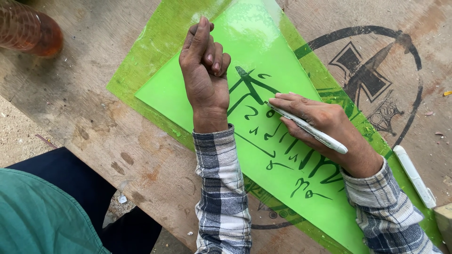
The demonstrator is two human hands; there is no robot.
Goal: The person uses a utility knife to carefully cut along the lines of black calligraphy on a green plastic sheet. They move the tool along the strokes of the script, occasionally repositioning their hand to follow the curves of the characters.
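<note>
Head view: a white marker pen (308, 128) is gripped in the right hand (325, 123), fingers closed around it, its tip set on the bright green sheet (188, 89) at the dark green drawn strokes (282, 146). The left hand (204, 70) is pressed on this sheet with fingers curled together, nothing held. The sheet lies on a wooden board (84, 113); a white pen cap (414, 176) is seen at the right, an orange bottle (28, 28) far left.

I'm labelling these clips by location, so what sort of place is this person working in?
Probably an outdoor or open-sided sign-painting workshop. The right hand holds a white pen to a green sheet bearing hand-drawn dark lettering, on a rough, stained plywood bench with sandy ground beside it.
</note>
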